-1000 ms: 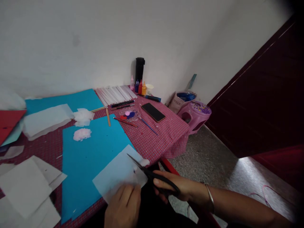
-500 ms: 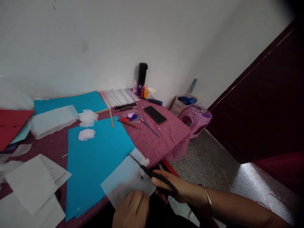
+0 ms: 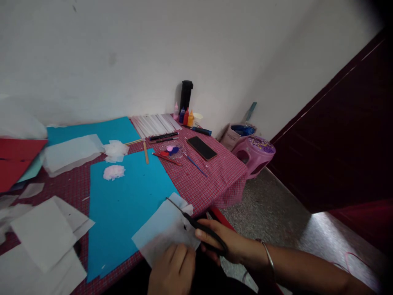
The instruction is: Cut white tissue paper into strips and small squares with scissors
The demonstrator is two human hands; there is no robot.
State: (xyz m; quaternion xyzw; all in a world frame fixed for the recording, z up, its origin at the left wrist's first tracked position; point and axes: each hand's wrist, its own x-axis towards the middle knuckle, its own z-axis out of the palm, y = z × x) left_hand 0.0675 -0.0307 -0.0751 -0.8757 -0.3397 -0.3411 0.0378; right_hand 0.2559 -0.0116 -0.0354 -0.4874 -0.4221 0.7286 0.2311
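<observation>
My right hand (image 3: pixel 219 239) is closed round the black handles of a pair of scissors (image 3: pixel 192 221), whose blades point up and left across a thin white paper sheet (image 3: pixel 153 231). Below the blades, my left hand (image 3: pixel 173 266) grips the lower edge of that sheet with bent fingers. The sheet overlaps the near right corner of a blue card (image 3: pixel 123 213). On the card lies a fluffy pale pink paper ball (image 3: pixel 114 172). Just beyond it is a crumpled white tissue bunch (image 3: pixel 116 151). The lower scissor blade is hidden by the paper.
White sheets (image 3: pixel 46 233) and red paper (image 3: pixel 18 159) lie at left. A phone (image 3: pixel 201 148), a paint palette (image 3: pixel 171 150), a paintbrush (image 3: pixel 196 165), paint bottles (image 3: pixel 186 116) and a black flask (image 3: pixel 186 96) are farther back. A pink stool (image 3: pixel 254 157) stands beyond the table's right edge.
The view has shifted slightly, so the table items sit a little farther right. Both hands keep their hold on the paper and scissors, with hardly any movement.
</observation>
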